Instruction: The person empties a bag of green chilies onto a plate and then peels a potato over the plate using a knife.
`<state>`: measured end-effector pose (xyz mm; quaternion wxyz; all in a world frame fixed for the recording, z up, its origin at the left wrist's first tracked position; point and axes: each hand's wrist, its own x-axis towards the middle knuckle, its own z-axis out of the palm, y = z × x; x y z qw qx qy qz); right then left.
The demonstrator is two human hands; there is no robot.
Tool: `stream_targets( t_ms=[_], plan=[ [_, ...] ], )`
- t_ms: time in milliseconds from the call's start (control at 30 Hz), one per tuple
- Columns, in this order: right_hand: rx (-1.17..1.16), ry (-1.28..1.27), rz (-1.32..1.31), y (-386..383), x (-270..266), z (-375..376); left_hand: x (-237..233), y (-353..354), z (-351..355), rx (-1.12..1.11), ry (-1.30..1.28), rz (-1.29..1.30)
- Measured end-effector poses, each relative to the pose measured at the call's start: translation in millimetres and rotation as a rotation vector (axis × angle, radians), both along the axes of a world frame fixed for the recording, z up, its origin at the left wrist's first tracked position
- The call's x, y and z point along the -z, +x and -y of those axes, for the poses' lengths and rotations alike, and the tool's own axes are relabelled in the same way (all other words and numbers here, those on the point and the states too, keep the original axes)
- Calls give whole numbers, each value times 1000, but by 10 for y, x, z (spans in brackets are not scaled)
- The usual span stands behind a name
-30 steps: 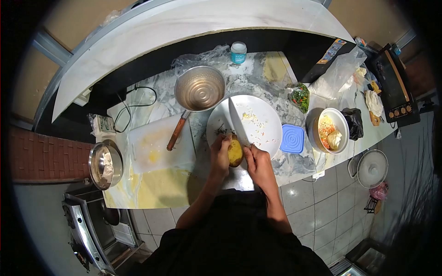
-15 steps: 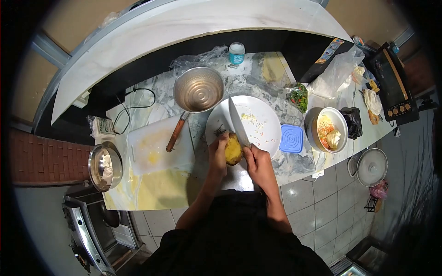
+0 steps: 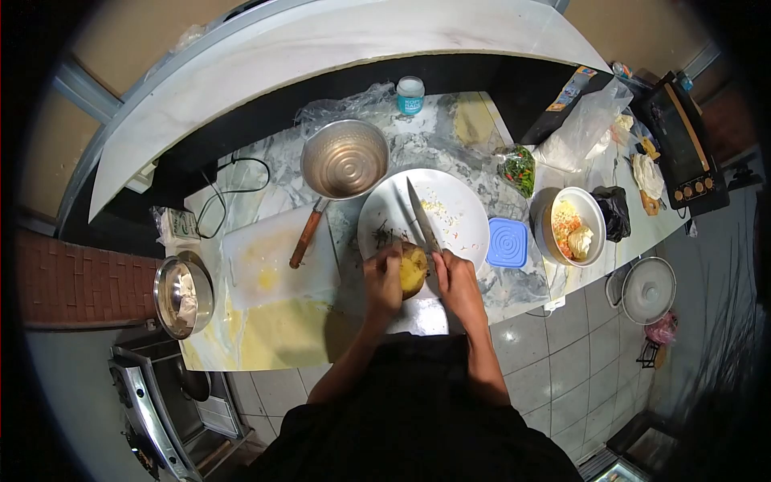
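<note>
My left hand [image 3: 384, 283] is wrapped round a partly peeled potato [image 3: 413, 271], its yellow flesh showing beside brown skin. In my right hand [image 3: 458, 283] is a large knife [image 3: 419, 210], gripped by the handle, its blade pointing up and away over the plate. The potato sits just left of the knife handle, above the near rim of a white plate [image 3: 474, 205]. Dark strips of peel [image 3: 385, 234] lie on the plate's left side, and small pale and orange bits are scattered at its middle and right.
Behind the plate stands a metal saucepan [image 3: 345, 161] with a wooden handle. A white cutting board [image 3: 281, 253] lies to the left, near a steel bowl [image 3: 183, 297]. On the right are a blue lid [image 3: 507, 243], a white bowl of chopped food [image 3: 596, 210] and a bag of chillies [image 3: 518, 170].
The knife has dropped lower and turned slightly, its tip nearer me. The potato has been turned in my left hand and shifted slightly right and towards me. More dark peel shows on the plate.
</note>
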<state>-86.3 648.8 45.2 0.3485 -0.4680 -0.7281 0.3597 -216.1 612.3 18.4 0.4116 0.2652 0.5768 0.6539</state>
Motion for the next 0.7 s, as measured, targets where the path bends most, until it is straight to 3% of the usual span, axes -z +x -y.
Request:
stream_targets(
  t_ms=[67,233,400,533,600,700],
  plan=[
    [7,-62,20,9,-22,30,136,4,3,-113,-78,-74],
    [-23,-49,-2,-42,-176,72,116,-39,-10,3,13,-48],
    [-94,-69,-76,-103,-180,122,-54,-35,-13,-27,14,-223],
    [-57,-94,-43,-97,-162,110,4,-81,5,68,-13,-101],
    [-45,-67,-13,-19,-78,24,-32,-18,46,11,-108,-87],
    [-24,-86,19,18,-68,18,24,16,2,-90,-31,-225]
  ],
)
